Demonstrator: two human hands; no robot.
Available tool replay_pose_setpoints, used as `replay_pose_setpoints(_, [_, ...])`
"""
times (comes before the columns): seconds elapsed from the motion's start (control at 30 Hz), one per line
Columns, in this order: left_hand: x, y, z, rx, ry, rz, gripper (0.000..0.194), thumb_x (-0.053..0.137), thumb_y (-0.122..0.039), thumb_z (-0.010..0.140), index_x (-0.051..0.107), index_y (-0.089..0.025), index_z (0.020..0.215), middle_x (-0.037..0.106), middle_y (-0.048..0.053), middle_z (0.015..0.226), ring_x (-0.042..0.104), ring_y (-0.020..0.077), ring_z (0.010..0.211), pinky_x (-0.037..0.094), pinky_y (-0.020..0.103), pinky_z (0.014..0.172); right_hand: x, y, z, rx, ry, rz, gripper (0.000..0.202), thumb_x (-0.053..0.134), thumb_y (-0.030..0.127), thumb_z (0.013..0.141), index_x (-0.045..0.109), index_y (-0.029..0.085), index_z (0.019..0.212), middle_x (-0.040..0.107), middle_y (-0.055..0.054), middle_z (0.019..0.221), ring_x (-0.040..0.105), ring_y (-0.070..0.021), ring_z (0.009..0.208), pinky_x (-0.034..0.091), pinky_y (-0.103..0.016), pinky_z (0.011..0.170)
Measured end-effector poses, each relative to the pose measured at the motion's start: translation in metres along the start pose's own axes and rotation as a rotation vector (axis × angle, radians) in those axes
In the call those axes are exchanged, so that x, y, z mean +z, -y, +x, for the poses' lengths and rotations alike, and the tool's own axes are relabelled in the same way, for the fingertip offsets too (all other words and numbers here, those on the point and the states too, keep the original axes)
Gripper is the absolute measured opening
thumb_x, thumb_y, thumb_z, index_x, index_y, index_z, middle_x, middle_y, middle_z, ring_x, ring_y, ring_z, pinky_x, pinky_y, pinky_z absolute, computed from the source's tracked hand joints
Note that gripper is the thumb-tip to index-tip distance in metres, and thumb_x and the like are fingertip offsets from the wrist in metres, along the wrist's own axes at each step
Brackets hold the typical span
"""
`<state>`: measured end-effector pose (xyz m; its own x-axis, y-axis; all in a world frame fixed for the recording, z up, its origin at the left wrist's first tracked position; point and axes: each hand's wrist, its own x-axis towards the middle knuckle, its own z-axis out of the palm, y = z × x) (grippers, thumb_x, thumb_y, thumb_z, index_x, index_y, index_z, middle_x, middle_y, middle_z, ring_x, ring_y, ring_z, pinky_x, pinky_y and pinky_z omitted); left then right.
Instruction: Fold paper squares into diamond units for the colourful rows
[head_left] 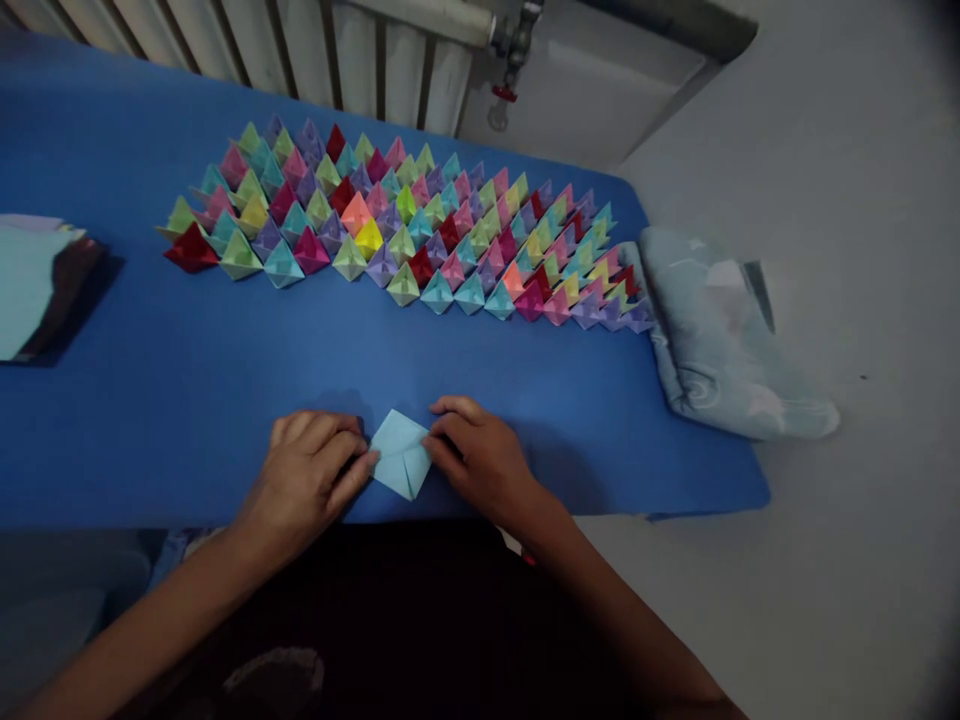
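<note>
A small light blue folded paper [403, 452] lies near the front edge of the blue table, one corner pointing toward me. Creases and a short slit-like fold show on its near half. My left hand [311, 465] pinches its left corner between thumb and fingers. At the right corner, my right hand [476, 450] grips the paper with its thumb and fingertips. Beyond both hands stand rows of folded paper boats [420, 225] in many colours, packed close together.
A stack of paper sheets [34, 285] lies at the left on the blue table [225, 400]. A folded grey-green cloth [720, 340] rests at the right end. Behind the table are a white radiator [300, 50] and a valve with a red handle [504, 93].
</note>
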<state>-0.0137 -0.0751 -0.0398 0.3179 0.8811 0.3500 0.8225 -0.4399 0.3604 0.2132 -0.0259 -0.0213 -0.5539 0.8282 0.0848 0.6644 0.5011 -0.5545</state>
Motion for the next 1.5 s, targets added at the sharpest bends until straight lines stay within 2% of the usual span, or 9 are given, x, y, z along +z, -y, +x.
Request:
replay_pose_setpoints(0.47, [0.001, 0.001, 0.002, -0.073, 0.03, -0.019, 0.025, 0.05, -0.035, 0.096, 0.06, -0.019, 0.079, 0.066, 0.007, 0.092, 0.057, 0.0249, 0.088, 0.038, 0.041, 0.078, -0.003, 0.01, 0.009, 0.178, 0.051, 0.024, 0.013, 0.057, 0.02, 0.09, 0.061, 0.017, 0.079, 0.064, -0.008, 0.118, 0.065, -0.0172, 0.093, 0.047, -0.032, 0.078])
replay_pose_setpoints(0.6, [0.002, 0.001, 0.002, -0.08, 0.035, -0.01, 0.022, 0.053, -0.037, 0.095, 0.063, -0.019, 0.087, 0.065, 0.008, 0.096, 0.057, 0.0252, 0.09, 0.039, 0.04, 0.078, -0.004, 0.011, 0.011, 0.202, 0.068, 0.029, 0.012, 0.059, 0.018, 0.089, 0.058, 0.018, 0.077, 0.063, -0.008, 0.116, 0.063, -0.016, 0.09, 0.045, -0.03, 0.075])
replay_pose_setpoints(0.7, [0.003, 0.002, 0.004, 0.016, 0.022, 0.014, 0.019, 0.052, -0.028, 0.096, 0.066, -0.023, 0.107, 0.065, 0.008, 0.106, 0.056, 0.0257, 0.097, 0.039, 0.041, 0.081, -0.006, 0.011, 0.012, 0.213, 0.082, 0.055, 0.009, 0.06, 0.018, 0.088, 0.057, 0.018, 0.079, 0.062, -0.006, 0.111, 0.061, -0.0155, 0.087, 0.043, -0.029, 0.072])
replay_pose_setpoints(0.77, [0.005, 0.005, 0.005, 0.124, 0.013, 0.023, 0.027, 0.051, -0.019, 0.095, 0.065, -0.028, 0.116, 0.065, 0.007, 0.115, 0.054, 0.0263, 0.104, 0.04, 0.042, 0.085, -0.008, 0.01, 0.012, 0.203, 0.094, 0.075, 0.006, 0.06, 0.018, 0.087, 0.057, 0.019, 0.082, 0.061, -0.005, 0.108, 0.06, -0.0156, 0.088, 0.044, -0.028, 0.073])
replay_pose_setpoints(0.87, [0.007, 0.014, 0.005, 0.242, -0.001, 0.022, 0.036, 0.051, -0.011, 0.093, 0.063, -0.031, 0.121, 0.065, 0.005, 0.122, 0.051, 0.027, 0.109, 0.039, 0.043, 0.088, -0.011, 0.008, 0.011, 0.184, 0.104, 0.099, 0.007, 0.057, 0.013, 0.088, 0.059, 0.02, 0.088, 0.059, -0.004, 0.106, 0.058, -0.0157, 0.092, 0.044, -0.028, 0.078])
replay_pose_setpoints(1.0, [0.005, 0.022, 0.005, 0.296, 0.04, 0.0, 0.037, 0.05, -0.012, 0.094, 0.063, -0.032, 0.122, 0.067, 0.003, 0.122, 0.053, 0.027, 0.109, 0.038, 0.045, 0.09, -0.011, 0.008, 0.009, 0.185, 0.101, 0.117, 0.014, 0.053, 0.011, 0.089, 0.062, 0.021, 0.094, 0.059, -0.004, 0.108, 0.058, -0.0147, 0.092, 0.043, -0.028, 0.079])
replay_pose_setpoints(1.1, [0.002, 0.022, 0.006, 0.307, 0.056, -0.007, 0.033, 0.048, -0.015, 0.096, 0.065, -0.031, 0.119, 0.071, 0.001, 0.116, 0.055, 0.0259, 0.11, 0.036, 0.048, 0.094, -0.009, 0.013, 0.008, 0.111, 0.08, 0.016, 0.023, 0.049, 0.007, 0.089, 0.064, 0.021, 0.098, 0.061, -0.006, 0.11, 0.057, -0.0177, 0.094, 0.042, -0.032, 0.081])
replay_pose_setpoints(1.27, [0.0, 0.019, 0.008, 0.255, 0.101, -0.024, 0.03, 0.047, -0.019, 0.097, 0.068, -0.033, 0.114, 0.073, -0.001, 0.113, 0.06, 0.0232, 0.109, 0.034, 0.049, 0.102, -0.005, 0.019, 0.005, -0.185, 0.141, -0.044, 0.031, 0.05, 0.004, 0.085, 0.066, 0.026, 0.101, 0.067, -0.003, 0.115, 0.054, -0.0215, 0.102, 0.034, -0.039, 0.085])
replay_pose_setpoints(1.5, [0.001, 0.025, 0.008, 0.235, 0.12, -0.095, 0.025, 0.046, -0.024, 0.098, 0.069, -0.029, 0.107, 0.074, 0.0, 0.114, 0.061, 0.0215, 0.11, 0.031, 0.046, 0.105, 0.0, 0.013, 0.0, -0.174, 0.166, 0.056, 0.024, 0.059, 0.017, 0.086, 0.062, 0.023, 0.109, 0.068, -0.003, 0.117, 0.056, -0.0199, 0.102, 0.032, -0.036, 0.088])
